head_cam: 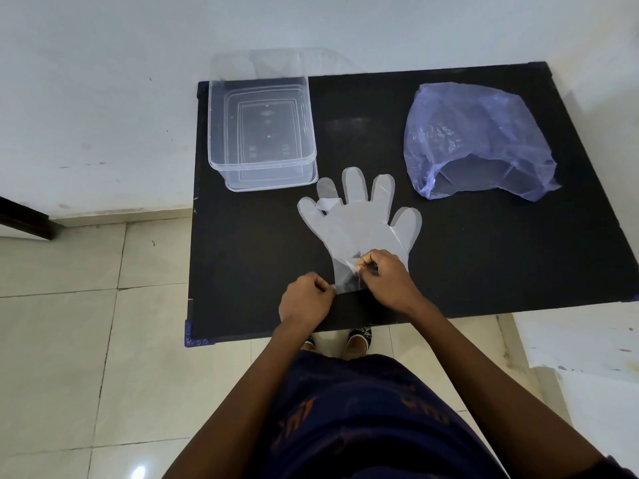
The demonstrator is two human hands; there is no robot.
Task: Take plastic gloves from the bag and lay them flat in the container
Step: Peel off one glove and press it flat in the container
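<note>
Clear plastic glove (359, 219): lying spread on the black table (484, 264), fingers pointing away from the person, cuff at the near edge; one finger on its left side is showing a small fold.
Left hand (304, 300): curling its fingers and pinching the left corner of the cuff, holding it down against the table.
Right hand (385, 276): pinching the film of the cuff between thumb and fingertips, seeming to be peeling one layer up; whether one glove or a stack is lying here I cannot tell.
Container (221, 146): sitting open at the far left of the table, just beside the glove's fingertips, with nothing lying inside as far as the clear walls are showing.
Bag (477, 143): resting crumpled at the far right, mouth facing the person, well apart from both hands; contents not readable.
Step in hand: judging from this, the glove is already out of the bag and is being separated or smoothed before the transfer.
Next move: likely calling for lifting the thin film by the cuff without creasing it, carrying it left, and lowering it flat into the container, easing out the folded finger.
</note>
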